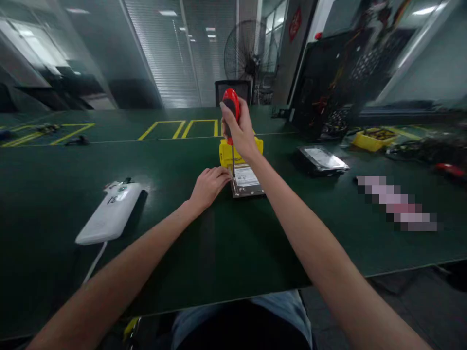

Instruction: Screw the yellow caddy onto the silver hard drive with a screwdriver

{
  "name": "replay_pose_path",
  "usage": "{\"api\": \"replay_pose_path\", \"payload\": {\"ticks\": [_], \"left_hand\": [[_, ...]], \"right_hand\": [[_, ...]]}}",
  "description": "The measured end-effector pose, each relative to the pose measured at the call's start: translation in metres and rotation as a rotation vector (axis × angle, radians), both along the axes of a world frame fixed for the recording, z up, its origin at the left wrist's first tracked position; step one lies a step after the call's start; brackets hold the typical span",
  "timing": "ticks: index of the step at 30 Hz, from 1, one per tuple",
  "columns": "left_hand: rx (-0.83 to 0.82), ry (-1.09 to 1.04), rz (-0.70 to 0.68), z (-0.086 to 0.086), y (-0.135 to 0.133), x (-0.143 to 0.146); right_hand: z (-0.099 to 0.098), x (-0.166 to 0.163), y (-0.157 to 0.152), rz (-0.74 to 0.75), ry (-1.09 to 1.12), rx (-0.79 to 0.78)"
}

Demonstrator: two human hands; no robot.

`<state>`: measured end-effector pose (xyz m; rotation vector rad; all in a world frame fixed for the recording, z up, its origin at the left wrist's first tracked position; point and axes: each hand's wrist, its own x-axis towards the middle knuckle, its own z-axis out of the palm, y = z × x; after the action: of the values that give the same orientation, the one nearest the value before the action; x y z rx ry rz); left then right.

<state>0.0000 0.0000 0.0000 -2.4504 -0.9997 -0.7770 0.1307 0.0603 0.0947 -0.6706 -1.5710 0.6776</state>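
In the head view, the only 1 I have, I see my right hand (pixel 243 127) wrapped around the handle of a red-and-black screwdriver (pixel 229 97), its shaft pointing down at the left side of a hard drive (pixel 248 189). That drive lies near the middle of the bench (pixel 182 272), between its near and far edges, with a yellow object (pixel 258 148) just behind it. My left hand (pixel 209 188) has its fingers bent, their tips at the drive's left side beside the shaft; whether they pinch anything I can't tell. Toward the bench's left end I see a white device (pixel 111 214) with a cable running to the near edge. To the right lies a 2nd drive (pixel 323 159), and beyond it a black case (pixel 314 78) stands toward the far edge.
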Motion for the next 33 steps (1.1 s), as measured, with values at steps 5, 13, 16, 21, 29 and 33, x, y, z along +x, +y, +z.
{"api": "replay_pose_path", "payload": {"ticks": [5,13,16,21,29,33], "left_hand": [[-0.034,-0.026,0.008,0.005,0.002,-0.002],[-0.094,-0.227,0.015,0.064,0.037,0.014],[-0.409,-0.463,-0.080,0.074,0.026,0.035],[-1.510,-1.096,-0.142,0.060,-0.009,0.054],[-1.737,-1.380,-0.200,0.055,-0.042,0.035],[-1.748,-1.434,-0.162,0.054,-0.057,0.040]], "right_hand": [[0.010,0.009,-0.005,-0.045,-0.052,-0.021],[0.015,0.119,-0.016,-0.234,-0.382,-0.442],[-0.021,0.159,-0.034,-0.277,-0.780,-0.654],[-0.067,0.171,-0.057,-0.469,-1.301,-0.392],[-0.024,0.110,-0.114,-0.186,-0.903,0.000],[-0.016,0.095,-0.140,-0.150,-0.839,0.074]]}}
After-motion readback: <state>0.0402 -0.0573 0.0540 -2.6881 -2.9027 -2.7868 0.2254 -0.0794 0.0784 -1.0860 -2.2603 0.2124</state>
